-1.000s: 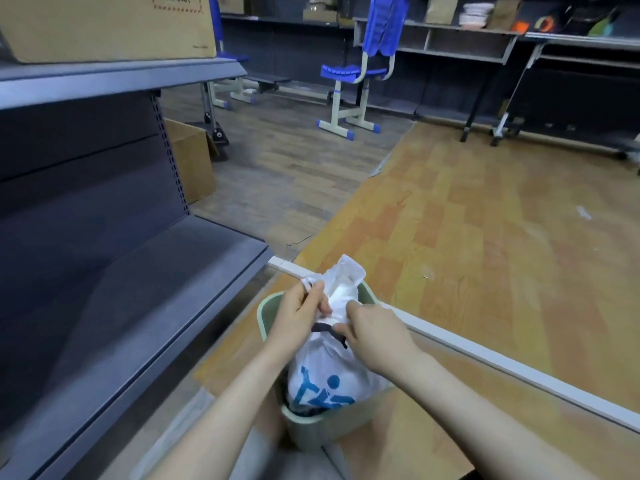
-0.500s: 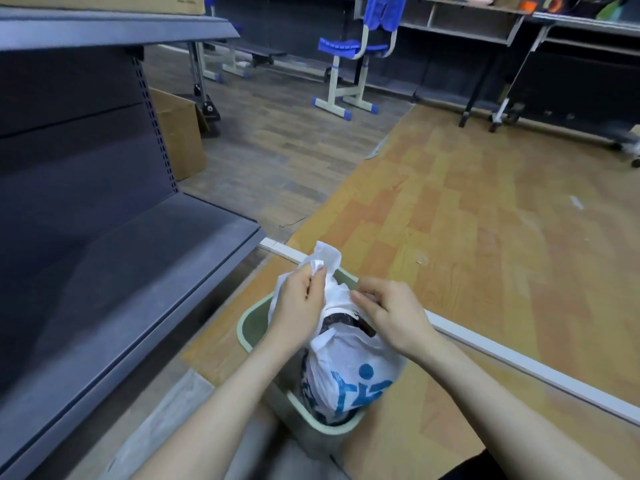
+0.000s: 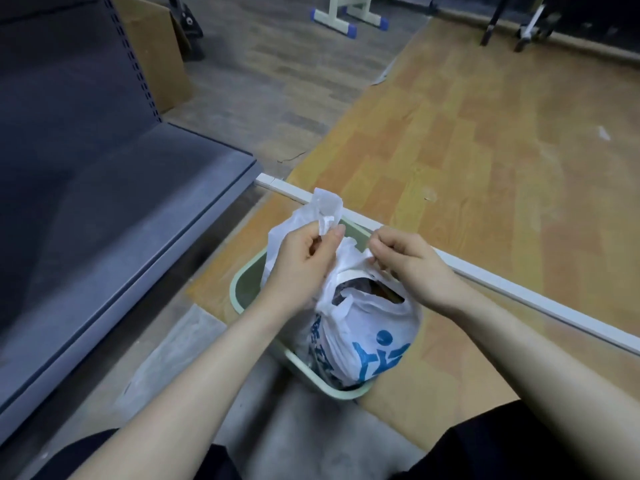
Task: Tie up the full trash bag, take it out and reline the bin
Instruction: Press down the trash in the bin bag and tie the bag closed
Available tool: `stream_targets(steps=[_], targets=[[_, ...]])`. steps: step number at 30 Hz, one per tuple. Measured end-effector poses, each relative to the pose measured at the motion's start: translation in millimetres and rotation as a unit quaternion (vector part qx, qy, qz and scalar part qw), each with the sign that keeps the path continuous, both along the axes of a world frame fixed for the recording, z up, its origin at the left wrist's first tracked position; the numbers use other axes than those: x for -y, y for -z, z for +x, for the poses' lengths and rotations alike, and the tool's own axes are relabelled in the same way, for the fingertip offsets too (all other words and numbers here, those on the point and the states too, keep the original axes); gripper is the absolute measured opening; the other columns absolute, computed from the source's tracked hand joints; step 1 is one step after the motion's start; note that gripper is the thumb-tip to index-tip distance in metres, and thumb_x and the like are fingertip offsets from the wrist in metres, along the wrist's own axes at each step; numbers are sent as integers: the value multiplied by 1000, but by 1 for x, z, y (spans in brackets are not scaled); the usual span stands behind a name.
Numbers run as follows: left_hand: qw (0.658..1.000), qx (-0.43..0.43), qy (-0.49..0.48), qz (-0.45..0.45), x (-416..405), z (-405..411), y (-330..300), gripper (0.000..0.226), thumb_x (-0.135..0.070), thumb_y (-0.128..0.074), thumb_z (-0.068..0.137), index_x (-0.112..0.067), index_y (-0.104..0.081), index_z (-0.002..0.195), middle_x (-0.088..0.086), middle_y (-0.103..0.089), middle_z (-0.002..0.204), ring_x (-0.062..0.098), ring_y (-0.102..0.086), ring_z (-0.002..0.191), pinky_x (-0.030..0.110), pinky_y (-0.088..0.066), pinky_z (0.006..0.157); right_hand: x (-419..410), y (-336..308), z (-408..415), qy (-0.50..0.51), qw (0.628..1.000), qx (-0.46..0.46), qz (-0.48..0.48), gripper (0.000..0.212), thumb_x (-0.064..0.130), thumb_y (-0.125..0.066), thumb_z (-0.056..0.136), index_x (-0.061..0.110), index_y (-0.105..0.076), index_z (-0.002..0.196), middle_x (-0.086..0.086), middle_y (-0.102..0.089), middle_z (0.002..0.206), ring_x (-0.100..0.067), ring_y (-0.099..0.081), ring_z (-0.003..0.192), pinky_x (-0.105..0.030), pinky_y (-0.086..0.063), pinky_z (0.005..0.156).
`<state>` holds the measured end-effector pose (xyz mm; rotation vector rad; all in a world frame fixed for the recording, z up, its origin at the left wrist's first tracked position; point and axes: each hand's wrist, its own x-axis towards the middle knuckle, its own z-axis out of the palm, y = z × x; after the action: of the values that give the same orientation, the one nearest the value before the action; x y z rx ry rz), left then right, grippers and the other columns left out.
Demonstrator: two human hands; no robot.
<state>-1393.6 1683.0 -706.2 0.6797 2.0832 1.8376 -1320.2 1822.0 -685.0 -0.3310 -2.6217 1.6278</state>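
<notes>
A full white trash bag (image 3: 367, 327) with blue print sits in a pale green bin (image 3: 242, 292) on the floor in front of me. Dark rubbish shows through the bag's open top. My left hand (image 3: 304, 258) grips one white handle of the bag and holds it up above the bin's far rim. My right hand (image 3: 405, 261) pinches the other handle a little to the right. The two handles are apart and no knot shows.
A grey metal shelf unit (image 3: 114, 216) stands close on the left. A white floor strip (image 3: 485, 275) runs diagonally behind the bin. A clear plastic sheet (image 3: 166, 362) lies on the floor by my left forearm. A cardboard box (image 3: 156, 53) stands at the back left.
My hands have drawn apart, each with a handle of the bag, and the bag's top has opened wider. My view has tilted down towards the bin.
</notes>
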Motion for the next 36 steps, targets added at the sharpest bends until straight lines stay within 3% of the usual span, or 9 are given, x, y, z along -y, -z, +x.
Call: stream_targets(steps=[4,7,11,14,17,19,22,29,36], targets=[[997,12,74,21,12,-10,2,22,-7,-64,86,-10,-52,68,13,-46,62,21,-43,58,23,-36,56,15,-6,0,44,990,34,-132,33,11,-42,98,9,-55,68,-2,-47,64,-11,-44,58,-18,-38,56],[992,29,107,55,20,-10,6,22,8,-54,88,-12,-59,80,-5,-60,65,6,-53,57,16,-45,61,22,-4,1,74,976,23,-206,25,9,-49,95,-3,-63,79,-15,-50,73,-20,-49,62,-23,-46,63],[992,53,86,74,23,-7,7,23,7,-46,93,-15,-51,88,-6,-60,56,4,-53,54,16,-46,62,30,0,0,126,958,2,-259,17,6,-59,88,-6,-67,79,-24,-57,80,-26,-56,68,-25,-53,60],[991,79,64,87,24,-6,8,18,3,-48,93,-14,-43,91,-4,-64,58,6,-55,53,16,-48,61,31,2,-1,130,960,-9,-249,14,6,-63,85,1,-71,74,-16,-65,73,-18,-64,64,-23,-57,65],[992,69,58,89,24,-7,7,9,6,-49,92,-2,-52,89,-1,-66,60,8,-57,54,20,-51,64,29,1,0,103,965,-6,-241,13,8,-62,87,5,-74,82,-12,-68,78,-18,-65,73,-29,-56,76],[993,49,48,92,24,-6,7,13,7,-53,89,-2,-59,82,9,-62,59,15,-60,57,24,-53,67,32,0,-1,105,967,-14,-233,14,8,-61,87,6,-74,81,-11,-67,72,-15,-63,64,-25,-56,66],[996,9,27,86,23,-3,7,13,2,-62,84,-7,-69,78,2,-60,53,21,-62,64,30,-54,76,36,2,-6,142,955,-33,-258,13,3,-61,87,-2,-71,81,-12,-61,58,-17,-56,51,-24,-51,54],[985,92,-31,140,23,-8,5,13,7,-67,77,-4,-60,76,0,-66,51,14,-64,45,23,-53,51,39,9,-10,105,976,-65,-177,14,4,-62,87,10,-75,84,-18,-74,83,-30,-71,80,-45,-55,83],[992,47,17,118,21,-8,5,25,18,-68,71,-4,-60,60,2,-65,52,17,-61,46,24,-53,51,38,9,-12,48,976,-62,-205,13,-6,-55,73,-7,-63,62,-17,-62,63,-24,-57,65,-36,-48,68]])
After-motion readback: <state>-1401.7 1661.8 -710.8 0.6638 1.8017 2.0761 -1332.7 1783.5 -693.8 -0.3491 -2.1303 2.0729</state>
